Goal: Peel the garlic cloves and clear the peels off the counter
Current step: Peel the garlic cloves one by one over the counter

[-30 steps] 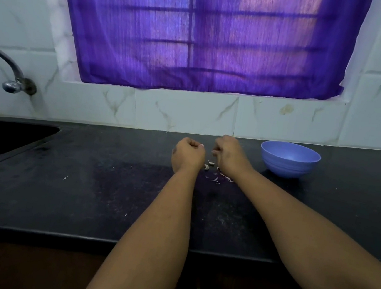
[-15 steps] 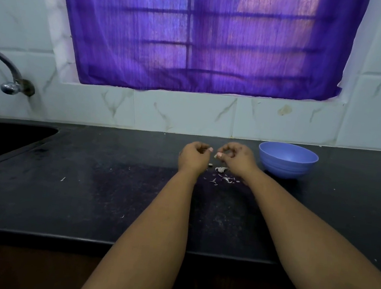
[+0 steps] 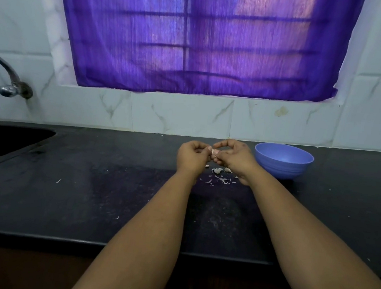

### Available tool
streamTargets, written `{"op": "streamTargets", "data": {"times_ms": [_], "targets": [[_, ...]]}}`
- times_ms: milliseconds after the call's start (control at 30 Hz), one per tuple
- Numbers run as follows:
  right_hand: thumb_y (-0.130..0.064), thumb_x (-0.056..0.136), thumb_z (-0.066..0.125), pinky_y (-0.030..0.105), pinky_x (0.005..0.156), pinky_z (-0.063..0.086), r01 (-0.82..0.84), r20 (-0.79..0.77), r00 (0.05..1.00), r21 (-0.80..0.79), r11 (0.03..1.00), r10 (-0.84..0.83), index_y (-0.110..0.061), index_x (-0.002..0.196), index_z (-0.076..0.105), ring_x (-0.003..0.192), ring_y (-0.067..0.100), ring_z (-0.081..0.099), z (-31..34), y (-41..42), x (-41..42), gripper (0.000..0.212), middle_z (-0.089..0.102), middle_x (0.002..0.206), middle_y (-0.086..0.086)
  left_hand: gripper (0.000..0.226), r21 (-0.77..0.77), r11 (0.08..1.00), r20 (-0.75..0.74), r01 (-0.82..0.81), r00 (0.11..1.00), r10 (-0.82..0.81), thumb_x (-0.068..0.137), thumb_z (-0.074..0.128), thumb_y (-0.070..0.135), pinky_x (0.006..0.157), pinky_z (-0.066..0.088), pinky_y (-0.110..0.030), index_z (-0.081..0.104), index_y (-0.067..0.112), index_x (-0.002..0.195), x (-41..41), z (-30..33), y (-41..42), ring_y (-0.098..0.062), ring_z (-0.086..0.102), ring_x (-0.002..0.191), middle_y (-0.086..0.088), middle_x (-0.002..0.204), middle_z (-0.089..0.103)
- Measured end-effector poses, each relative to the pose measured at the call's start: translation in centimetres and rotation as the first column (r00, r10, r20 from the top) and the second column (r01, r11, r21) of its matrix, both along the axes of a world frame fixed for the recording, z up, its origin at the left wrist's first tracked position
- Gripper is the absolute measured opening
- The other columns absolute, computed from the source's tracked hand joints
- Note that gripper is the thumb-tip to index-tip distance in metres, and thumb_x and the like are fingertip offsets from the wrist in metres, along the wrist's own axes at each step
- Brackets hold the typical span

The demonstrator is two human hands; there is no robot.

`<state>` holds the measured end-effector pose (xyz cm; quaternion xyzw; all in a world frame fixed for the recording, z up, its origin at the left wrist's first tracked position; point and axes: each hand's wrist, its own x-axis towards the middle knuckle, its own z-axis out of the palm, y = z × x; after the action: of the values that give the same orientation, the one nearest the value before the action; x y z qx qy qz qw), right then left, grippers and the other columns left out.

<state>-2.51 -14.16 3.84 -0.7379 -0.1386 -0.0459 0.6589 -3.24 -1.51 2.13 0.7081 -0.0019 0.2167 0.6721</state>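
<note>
While both hands hovered above the black counter (image 3: 106, 206), the left hand (image 3: 191, 157) and right hand (image 3: 235, 159) pinched one garlic clove (image 3: 214, 152) between curled fingers. Peels (image 3: 220, 177) (pale scraps) lay just beneath; a blue bowl (image 3: 282, 162) sat just right.

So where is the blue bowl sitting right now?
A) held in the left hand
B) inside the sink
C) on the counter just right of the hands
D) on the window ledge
C: the blue bowl stands on the black counter, just right of the right hand.
</note>
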Motion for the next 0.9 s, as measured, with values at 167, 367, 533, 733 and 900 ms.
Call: {"op": "streamTargets", "data": {"times_ms": [167, 367, 533, 733, 900], "targets": [[-0.008, 0.088, 0.067, 0.021, 0.072, 0.054, -0.065, 0.06, 0.996, -0.047, 0.997, 0.068, -0.012, 0.109, 0.062, 0.069, 0.012, 0.062, -0.09, 0.03, -0.37, 0.022, 0.067, 0.072, 0.008, 0.014, 0.065, 0.997, 0.035, -0.03, 0.999, 0.028, 0.091, 0.063, 0.013, 0.049, 0.048, -0.025, 0.062, 0.017, 0.077, -0.11, 0.14, -0.02, -0.013, 0.061, 0.062, -0.004, 0.074, 0.068], [-0.004, 0.089, 0.065, 0.024, 0.075, 0.055, -0.074, 0.062, 0.995, -0.037, 0.997, 0.076, -0.014, 0.106, 0.062, 0.072, 0.013, 0.062, -0.09, 0.15, -0.35, 0.02, 0.068, 0.076, 0.009, 0.007, 0.166, 0.986, 0.082, -0.032, 0.996, 0.019, 0.095, 0.055, 0.013, 0.058, 0.052, -0.022, 0.061, 0.013, 0.09, -0.03, 0.18, 0.06, -0.014, 0.062, 0.072, -0.005, 0.084, 0.067], [-0.002, 0.089, 0.064, 0.026, 0.075, 0.053, -0.098, 0.045, 0.994, -0.022, 0.995, 0.099, -0.014, 0.105, 0.059, 0.071, 0.013, 0.062, -0.19, 0.23, -0.44, 0.02, 0.068, 0.073, 0.008, 0.011, 0.207, 0.978, 0.059, -0.014, 0.998, 0.002, 0.097, 0.048, 0.011, 0.055, 0.045, -0.019, 0.057, 0.014, 0.09, -0.18, 0.35, -0.15, -0.008, 0.055, 0.065, 0.002, 0.079, 0.062], [-0.001, 0.089, 0.063, 0.034, 0.088, 0.053, -0.12, 0.058, 0.991, -0.03, 0.992, 0.122, -0.014, 0.106, 0.062, 0.079, 0.017, 0.064, -0.26, 0.19, -0.36, 0.021, 0.066, 0.079, 0.014, 0.012, 0.2, 0.979, -0.03, 0.029, 0.999, -0.024, 0.099, 0.039, 0.012, 0.059, 0.042, -0.028, 0.051, 0.012, 0.096, 0.03, 0.39, -0.38, -0.011, 0.048, 0.065, -0.002, 0.085, 0.057], [0.0, 0.089, 0.063, 0.029, 0.083, 0.054, -0.114, 0.06, 0.992, -0.028, 0.993, 0.115, -0.014, 0.106, 0.065, 0.077, 0.014, 0.062, -0.28, 0.24, -0.28, 0.022, 0.066, 0.083, 0.016, 0.013, 0.204, 0.979, -0.06, 0.017, 0.998, -0.005, 0.102, 0.037, 0.016, 0.056, 0.04, -0.026, 0.048, 0.012, 0.098, 0.24, 0.24, -0.46, -0.01, 0.046, 0.065, -0.002, 0.085, 0.054]]}}
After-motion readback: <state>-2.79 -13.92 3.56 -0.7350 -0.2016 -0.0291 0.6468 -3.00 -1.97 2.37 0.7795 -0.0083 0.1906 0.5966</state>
